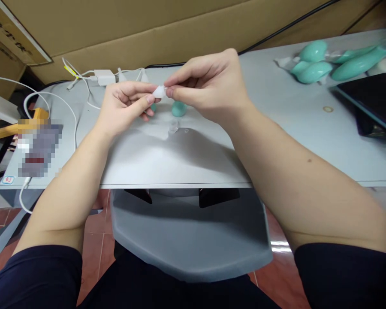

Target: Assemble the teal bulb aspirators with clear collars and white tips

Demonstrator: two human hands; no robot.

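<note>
My left hand (124, 103) pinches a small, translucent white cone-shaped piece (159, 92) between thumb and forefinger, above the table. From the other side, my right hand (215, 83) closes thumb and forefinger at the piece's right end; whatever is between those fingertips is too small to make out. Just below stands a round mint-green object (179, 109), and another green bit (153, 107) shows partly behind my left fingers. A small clear plastic part (173, 126) lies nearer to me, with a tiny clear ring (186, 130) to its right.
Several mint-green bulb-shaped objects (312, 72) lie at the back right, near a dark flat device (373, 103). A tan ring (328, 109) rests on the table (289, 163). White cables, a white adapter (104, 77) and a blurred-out phone-like object (41, 150) occupy the left. Cardboard (141, 30) stands behind.
</note>
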